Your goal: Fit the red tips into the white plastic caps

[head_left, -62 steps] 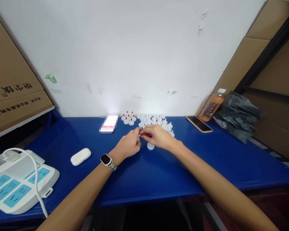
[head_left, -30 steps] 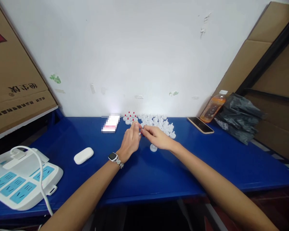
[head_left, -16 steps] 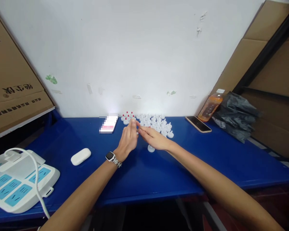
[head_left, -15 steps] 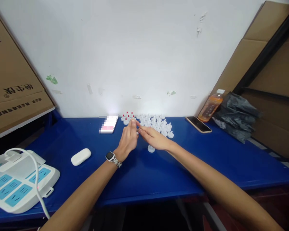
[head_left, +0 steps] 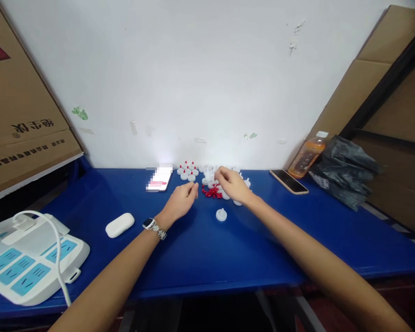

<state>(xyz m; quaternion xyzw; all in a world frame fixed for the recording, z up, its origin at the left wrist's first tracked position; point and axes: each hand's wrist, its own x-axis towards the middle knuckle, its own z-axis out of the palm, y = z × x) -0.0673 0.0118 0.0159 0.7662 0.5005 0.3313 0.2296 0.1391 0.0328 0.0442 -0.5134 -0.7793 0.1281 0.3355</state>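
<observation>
My left hand (head_left: 181, 201), with a watch (head_left: 148, 223) at its wrist, hovers over the blue table with thumb and fingers pressed together; what they hold, if anything, is too small to make out. Just beyond it stands a group of white nozzle caps with red tips (head_left: 187, 171). My right hand (head_left: 233, 185) is curled over a heap of white nozzle caps (head_left: 207, 175), its fingertips closed and their contents hidden. Between both hands lies a small pile of loose red tips (head_left: 213, 191). A single white nozzle cap (head_left: 221, 215) sits nearer to me.
A lit phone (head_left: 160, 179) and a white earbud case (head_left: 120, 225) lie to the left, with a power strip (head_left: 34, 272) beyond. At right are a dark phone (head_left: 288, 181), a drink bottle (head_left: 307, 154) and a black plastic bag (head_left: 346, 168). Cardboard boxes (head_left: 27, 106) flank the table.
My hands have parted from where they met. The right moved to the white caps, while the left drew slightly down and back. The red pile and another red-tipped cap now show.
</observation>
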